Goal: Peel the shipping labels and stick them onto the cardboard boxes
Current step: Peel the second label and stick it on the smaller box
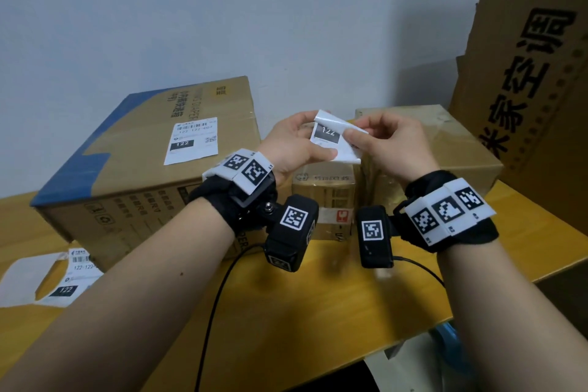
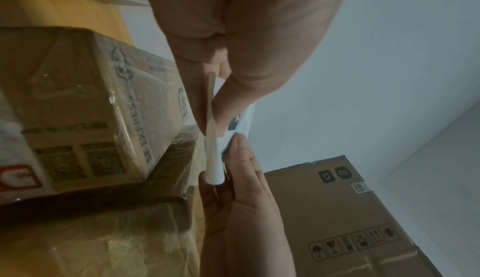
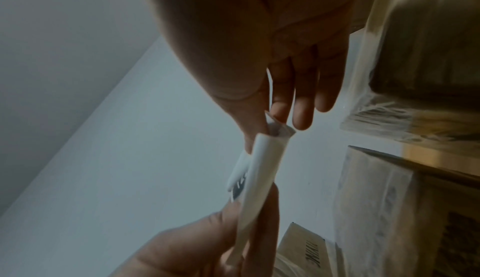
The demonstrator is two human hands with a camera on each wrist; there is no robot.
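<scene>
Far left on the table, spare labels wait. The big box already wears its label. Our left hand pinches the shipping label steady above the small box, so our right hand can pinch the curled corner and, we judge, peel it free.

The shipping label is showing white paper with a black block that is carrying white digits "122". The large cardboard box is appearing brown with a blue band along its edges and dark print, and a white label with black barcodes is lying on it. The table is looking yellow. The wrist bands are black, wearing white tags with black square patterns.
</scene>
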